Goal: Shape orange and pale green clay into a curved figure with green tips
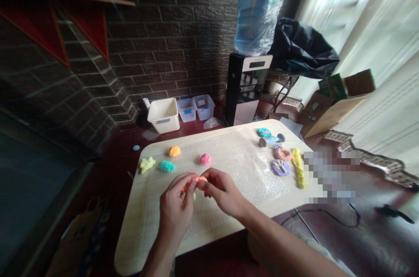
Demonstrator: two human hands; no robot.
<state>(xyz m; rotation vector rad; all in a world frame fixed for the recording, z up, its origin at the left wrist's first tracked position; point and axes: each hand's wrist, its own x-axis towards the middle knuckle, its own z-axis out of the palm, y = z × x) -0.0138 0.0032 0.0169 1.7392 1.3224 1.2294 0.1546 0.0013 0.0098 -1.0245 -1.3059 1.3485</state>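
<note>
Between both hands, above the near middle of the table, is a lump of orange-red modelling clay. My left hand is closed on its left part, thumb up against it. Fingers of my right hand pinch its right end. A bit of light green clay shows just under the left fingers; whether it is held or lies on the table I cannot tell. Beyond the hands sit a pink clay lump, a teal clay lump, an orange-yellow lump and a pale yellow star-like piece.
Bubble wrap covers much of the pale table. At right lie a purple disc, a pinkish ring, a yellow strip, a dumbbell-shaped thing and a blue-green piece. Behind stand a water dispenser and bins.
</note>
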